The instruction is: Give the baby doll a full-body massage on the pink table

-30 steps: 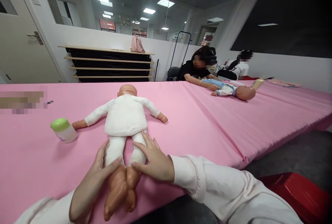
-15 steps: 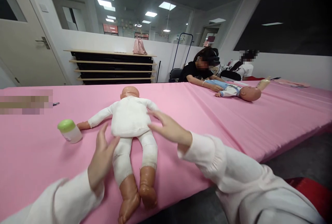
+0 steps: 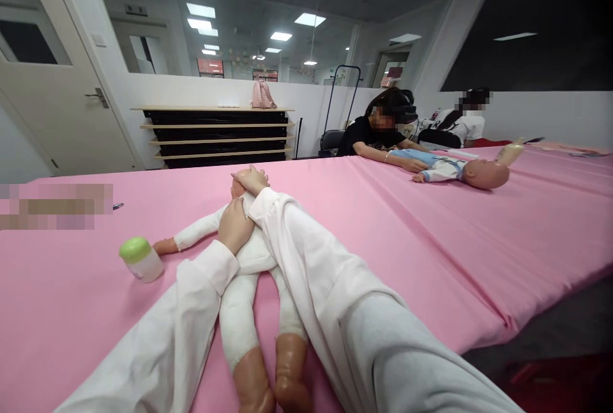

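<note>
A bald baby doll (image 3: 239,320) with a white cloth body and brown vinyl limbs lies stretched out in front of me, feet nearest. My left hand (image 3: 235,226) is closed against the side of its upper torso, with its fingertips mostly hidden. Farther up, my right hand (image 3: 252,180) rests across the doll's head with its fingers stretched over it. The right sleeve covers much of the doll's right side, and its face is not visible. Beside the doll's left-side hand stands a small translucent container with a green lid (image 3: 136,249), slightly tilted in view.
A pink cloth covers the table (image 3: 407,260). Across it, a person in black (image 3: 366,135) touches another doll (image 3: 483,173) in blue and white, near a cream bottle (image 3: 510,152). Another person sits behind. A blurred patch (image 3: 57,207) lies at the left.
Both hands have moved forward from beside the doll's hips and waist. The left is now on its upper torso, the right on its head. The view has shifted slightly.
</note>
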`<state>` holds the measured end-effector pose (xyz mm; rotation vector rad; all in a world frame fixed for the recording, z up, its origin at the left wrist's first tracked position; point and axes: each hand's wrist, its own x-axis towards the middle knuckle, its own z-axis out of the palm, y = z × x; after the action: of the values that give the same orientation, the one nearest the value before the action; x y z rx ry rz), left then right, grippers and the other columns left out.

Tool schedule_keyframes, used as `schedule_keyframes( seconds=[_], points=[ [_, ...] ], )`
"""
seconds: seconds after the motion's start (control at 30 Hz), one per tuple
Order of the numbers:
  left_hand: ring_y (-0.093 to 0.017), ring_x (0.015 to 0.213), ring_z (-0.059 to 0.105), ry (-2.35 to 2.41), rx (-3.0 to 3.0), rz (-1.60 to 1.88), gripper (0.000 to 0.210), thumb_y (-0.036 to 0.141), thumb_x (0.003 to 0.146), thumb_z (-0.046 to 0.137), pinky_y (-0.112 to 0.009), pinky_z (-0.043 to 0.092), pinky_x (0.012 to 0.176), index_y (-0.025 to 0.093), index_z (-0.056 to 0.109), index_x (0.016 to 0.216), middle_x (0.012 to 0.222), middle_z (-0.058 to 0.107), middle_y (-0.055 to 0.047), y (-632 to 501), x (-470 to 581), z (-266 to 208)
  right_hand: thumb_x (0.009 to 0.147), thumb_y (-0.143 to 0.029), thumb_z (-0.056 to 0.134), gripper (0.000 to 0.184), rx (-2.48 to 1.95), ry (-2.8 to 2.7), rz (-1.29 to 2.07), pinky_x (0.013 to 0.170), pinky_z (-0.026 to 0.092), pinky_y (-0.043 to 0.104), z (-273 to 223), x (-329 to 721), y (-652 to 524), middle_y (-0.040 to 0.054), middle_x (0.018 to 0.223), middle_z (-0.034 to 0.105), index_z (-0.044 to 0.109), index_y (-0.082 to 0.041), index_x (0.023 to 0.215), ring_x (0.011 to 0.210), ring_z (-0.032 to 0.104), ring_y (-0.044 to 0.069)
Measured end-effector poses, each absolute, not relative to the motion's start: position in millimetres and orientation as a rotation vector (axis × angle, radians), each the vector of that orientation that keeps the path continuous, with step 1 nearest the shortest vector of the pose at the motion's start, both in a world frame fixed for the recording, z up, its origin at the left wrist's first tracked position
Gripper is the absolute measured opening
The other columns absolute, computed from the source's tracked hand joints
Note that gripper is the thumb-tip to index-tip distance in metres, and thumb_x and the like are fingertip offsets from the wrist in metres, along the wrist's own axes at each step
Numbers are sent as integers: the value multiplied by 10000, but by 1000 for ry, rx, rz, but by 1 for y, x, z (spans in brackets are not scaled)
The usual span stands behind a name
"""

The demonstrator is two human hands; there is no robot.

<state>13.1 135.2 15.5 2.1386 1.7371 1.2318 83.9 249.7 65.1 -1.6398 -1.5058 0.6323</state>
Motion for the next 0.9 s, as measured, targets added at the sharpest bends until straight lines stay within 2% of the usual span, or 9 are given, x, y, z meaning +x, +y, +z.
schedule_keyframes(
  seconds=[0.07,0.13,0.2,0.4,0.47,0.53,0.67,0.77,0.9],
  points=[
    [-261,1187,443,1747,2090,1188,461,282,800,440,-402,355,1015,99,457,1223,1243,497,-142,136,12,11,590,-538,636,728,-1604,-1466,652,946,324,517,60,88,250,120,1245,404,470,-252,1238,1168,381,352],
    [-260,1209,422,1737,2043,1190,486,307,810,440,-403,338,1032,76,437,1238,1265,477,-152,138,12,9,577,-467,649,636,-1558,-1426,644,925,362,461,58,92,251,98,1196,439,524,-250,1162,1094,447,302],
    [-253,1216,419,1709,2017,1203,494,333,817,446,-399,335,1039,74,436,1238,1272,471,-152,139,13,8,583,-443,640,586,-1502,-1406,629,922,377,412,55,98,255,79,1177,461,538,-244,1125,1067,469,258],
    [-243,1217,423,1715,2002,1224,466,303,823,445,-397,328,1052,70,446,1227,1270,474,-154,138,15,6,765,-388,462,421,-1367,-1478,555,945,372,298,46,112,264,68,1156,519,541,-192,1130,1074,483,158],
    [-246,1219,420,1727,2039,1225,464,298,826,440,-398,326,1053,67,447,1228,1270,474,-157,138,15,5,796,-410,423,430,-1440,-1522,532,958,363,343,49,110,260,75,1190,498,525,-215,1165,1088,482,180],
    [-248,1224,413,1746,2062,1216,468,300,833,429,-395,320,1055,59,444,1234,1276,469,-161,137,15,4,807,-512,384,501,-1528,-1553,531,969,341,420,54,105,254,90,1222,467,488,-247,1220,1099,480,229],
    [-254,1216,413,1728,2107,1194,479,302,836,418,-395,322,1048,47,440,1241,1278,468,-157,137,15,4,650,-750,439,806,-1596,-1645,499,973,296,515,62,95,244,111,1265,406,394,-289,1309,1150,423,327],
    [-259,1215,412,1699,2121,1184,486,293,825,427,-401,320,1046,44,440,1243,1280,469,-154,137,16,6,539,-733,573,904,-1584,-1738,447,959,328,488,62,93,244,105,1238,406,393,-292,1307,1167,389,343],
    [-234,1230,408,1646,2076,1165,471,308,830,421,-382,308,1063,78,454,1239,1297,465,-130,139,14,11,579,-600,625,743,-1597,-1629,465,953,353,433,57,100,249,90,1198,424,468,-282,1232,1124,434,292]
  ],
)
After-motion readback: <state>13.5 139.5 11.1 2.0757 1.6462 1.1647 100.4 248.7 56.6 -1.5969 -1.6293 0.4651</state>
